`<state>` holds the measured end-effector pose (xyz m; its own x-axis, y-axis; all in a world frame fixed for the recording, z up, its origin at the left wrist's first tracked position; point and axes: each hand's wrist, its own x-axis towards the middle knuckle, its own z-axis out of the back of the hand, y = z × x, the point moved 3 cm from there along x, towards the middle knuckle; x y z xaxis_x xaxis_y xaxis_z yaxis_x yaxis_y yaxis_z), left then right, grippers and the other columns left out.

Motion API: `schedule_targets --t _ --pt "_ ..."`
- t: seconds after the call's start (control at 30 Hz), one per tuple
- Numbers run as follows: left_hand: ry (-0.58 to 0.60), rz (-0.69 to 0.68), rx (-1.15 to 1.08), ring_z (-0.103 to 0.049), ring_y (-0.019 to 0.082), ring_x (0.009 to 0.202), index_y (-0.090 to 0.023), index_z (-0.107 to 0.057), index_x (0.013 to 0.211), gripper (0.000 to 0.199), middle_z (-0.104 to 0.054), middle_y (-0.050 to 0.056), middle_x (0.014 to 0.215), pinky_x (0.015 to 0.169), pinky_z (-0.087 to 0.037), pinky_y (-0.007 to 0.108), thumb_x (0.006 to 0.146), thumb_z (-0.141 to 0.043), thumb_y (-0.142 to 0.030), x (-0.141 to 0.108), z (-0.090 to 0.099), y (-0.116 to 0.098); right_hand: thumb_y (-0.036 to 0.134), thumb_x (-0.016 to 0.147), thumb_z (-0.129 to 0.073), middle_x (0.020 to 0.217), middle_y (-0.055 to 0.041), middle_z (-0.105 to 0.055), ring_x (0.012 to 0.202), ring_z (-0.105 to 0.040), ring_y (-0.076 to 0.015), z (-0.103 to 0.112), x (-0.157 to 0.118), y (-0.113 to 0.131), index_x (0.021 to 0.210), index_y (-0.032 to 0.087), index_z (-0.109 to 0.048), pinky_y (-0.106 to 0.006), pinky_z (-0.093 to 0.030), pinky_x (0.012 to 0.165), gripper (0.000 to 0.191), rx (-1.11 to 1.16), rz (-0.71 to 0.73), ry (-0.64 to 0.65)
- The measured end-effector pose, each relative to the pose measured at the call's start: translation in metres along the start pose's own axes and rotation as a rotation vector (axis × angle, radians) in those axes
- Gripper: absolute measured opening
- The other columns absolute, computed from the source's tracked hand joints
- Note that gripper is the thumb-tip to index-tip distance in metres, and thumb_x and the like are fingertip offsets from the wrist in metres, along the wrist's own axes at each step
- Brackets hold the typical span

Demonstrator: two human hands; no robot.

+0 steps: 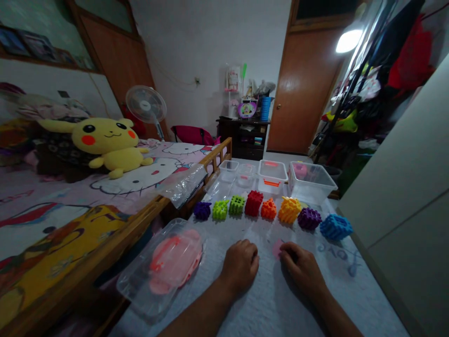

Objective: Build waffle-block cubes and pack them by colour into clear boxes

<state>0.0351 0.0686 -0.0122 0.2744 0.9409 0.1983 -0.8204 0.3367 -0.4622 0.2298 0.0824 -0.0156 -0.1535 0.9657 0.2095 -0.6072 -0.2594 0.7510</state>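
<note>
My left hand (241, 263) rests on the light tabletop with its fingers curled in, and nothing shows in it. To its right, my right hand (300, 264) lies with bent fingers; its fingertips touch a small pink translucent patch (278, 249), and I cannot make out whether they grip it. Beyond both hands runs a row of coloured block stacks: dark blue (202, 210), lime (220, 210), green (236, 205), red (254, 203), orange (269, 208), yellow-orange (289, 209), purple (309, 218) and blue (336, 227).
Clear containers stand behind the row, among them an orange-handled box (272, 174) and a larger bin (310, 180). Clear lids over pink pieces (175, 257) lie at the left. A wooden bed rail (140, 217) borders the table's left side.
</note>
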Motion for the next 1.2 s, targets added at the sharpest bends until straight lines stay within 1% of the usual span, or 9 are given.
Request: schedule_targets --t 0.1,0.27,0.5,0.8,1.2 --pt "-0.019 0.010 -0.041 -0.058 0.017 0.079 -0.020 -0.062 0.080 0.010 -0.064 0.003 0.081 0.071 -0.041 0.029 0.081 -0.054 -0.015 0.000 -0.001 0.004 0.038 0.084 -0.049 0.073 -0.0044 -0.070 0.066 -0.065 -0.0217 0.007 0.002 -0.010 0.082 0.019 -0.065 -0.031 -0.046 0.063 0.024 -0.042 -0.060 -0.053" --pt "-0.025 0.045 -0.092 -0.058 0.015 0.076 -0.020 -0.063 0.078 0.012 -0.064 0.001 0.078 0.069 -0.038 0.026 0.080 -0.053 -0.014 0.004 -0.002 0.007 0.042 0.083 -0.047 0.072 -0.0043 -0.071 0.068 -0.066 -0.0223 0.010 0.005 -0.020 0.083 0.020 -0.065 -0.031 -0.046 0.065 0.028 -0.080 -0.101 -0.025" --pt "-0.019 0.068 -0.136 -0.057 0.013 0.072 -0.020 -0.063 0.077 0.012 -0.064 0.000 0.075 0.066 -0.036 0.025 0.079 -0.053 -0.015 0.008 -0.003 0.010 0.043 0.085 -0.044 0.071 -0.0037 -0.069 0.066 -0.065 -0.0216 0.008 0.005 -0.018 0.082 0.020 -0.063 -0.030 -0.045 0.064 0.030 -0.096 -0.101 0.000" --pt "-0.022 0.074 -0.154 -0.057 0.014 0.072 -0.020 -0.064 0.077 0.013 -0.065 0.000 0.076 0.066 -0.036 0.025 0.078 -0.053 -0.015 0.008 -0.003 0.011 0.044 0.085 -0.044 0.070 -0.0036 -0.069 0.065 -0.065 -0.0212 0.006 0.005 -0.020 0.082 0.020 -0.064 -0.030 -0.045 0.063 0.031 -0.102 -0.097 0.010" --pt "-0.012 0.082 -0.171 -0.058 0.014 0.072 -0.020 -0.065 0.077 0.014 -0.065 0.001 0.076 0.066 -0.037 0.025 0.078 -0.053 -0.015 0.010 -0.002 0.011 0.044 0.086 -0.044 0.074 -0.0051 -0.072 0.069 -0.066 -0.0223 0.006 0.006 -0.020 0.083 0.020 -0.065 -0.030 -0.045 0.065 0.032 -0.097 -0.108 0.007"
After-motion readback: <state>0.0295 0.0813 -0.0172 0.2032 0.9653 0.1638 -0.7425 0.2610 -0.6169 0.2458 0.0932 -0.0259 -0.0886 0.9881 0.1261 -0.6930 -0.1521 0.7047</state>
